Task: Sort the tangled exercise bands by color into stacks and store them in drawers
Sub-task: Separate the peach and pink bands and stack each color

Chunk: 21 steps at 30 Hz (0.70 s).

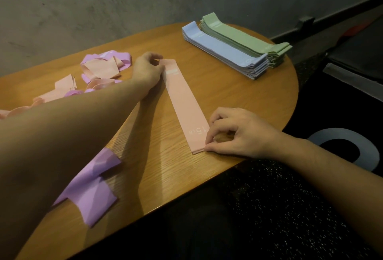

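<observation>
Head view: your two hands hold a pink band (185, 102) flat on the wooden table (238, 91).
Left hand (148, 68): pinches the band's far end.
Right hand (234, 133): fingertips pinch the near end at the table's edge.
Sorted stacks: blue stack (223, 52) and green stack (244, 35), side by side, far right.
Unsorted: tangled pink and purple bands (99, 71) far left; a purple band (93, 185) near left.

I see my own two bare forearms, no sleeves, watch or rings; my left hand (148, 68) and right hand (234, 133) are ungloved.
</observation>
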Each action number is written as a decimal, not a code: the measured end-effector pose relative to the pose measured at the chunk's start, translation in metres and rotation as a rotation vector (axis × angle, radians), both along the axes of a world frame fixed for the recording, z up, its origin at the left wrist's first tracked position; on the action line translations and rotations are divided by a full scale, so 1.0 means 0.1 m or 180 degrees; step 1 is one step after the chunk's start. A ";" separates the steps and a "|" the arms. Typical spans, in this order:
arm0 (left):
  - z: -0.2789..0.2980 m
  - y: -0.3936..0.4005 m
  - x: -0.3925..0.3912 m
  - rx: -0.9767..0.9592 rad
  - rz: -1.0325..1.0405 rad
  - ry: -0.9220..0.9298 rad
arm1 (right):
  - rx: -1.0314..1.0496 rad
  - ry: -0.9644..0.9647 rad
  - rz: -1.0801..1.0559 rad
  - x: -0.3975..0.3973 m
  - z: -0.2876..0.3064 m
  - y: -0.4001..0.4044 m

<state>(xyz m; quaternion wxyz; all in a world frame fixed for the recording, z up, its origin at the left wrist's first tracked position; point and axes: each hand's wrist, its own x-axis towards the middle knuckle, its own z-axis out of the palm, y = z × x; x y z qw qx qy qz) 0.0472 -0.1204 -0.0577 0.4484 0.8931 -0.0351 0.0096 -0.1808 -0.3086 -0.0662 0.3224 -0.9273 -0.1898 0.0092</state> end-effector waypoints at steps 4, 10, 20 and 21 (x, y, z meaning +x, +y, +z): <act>0.06 0.00 -0.02 0.0200 -0.0049 -0.0157 | 0.0259 0.0282 -0.0130 0.00 0.05 0.02; 0.25 0.14 -0.21 0.0195 -0.0334 -0.0592 | 0.0869 0.0218 -0.0481 0.08 0.13 0.10; 0.40 1.33 -0.67 0.0259 -0.0861 -0.1257 | 0.1527 0.0290 -0.0605 0.39 0.38 0.77; 0.39 1.48 -0.72 0.0470 -0.0864 -0.1294 | 0.1592 0.0355 -0.0590 0.44 0.41 0.86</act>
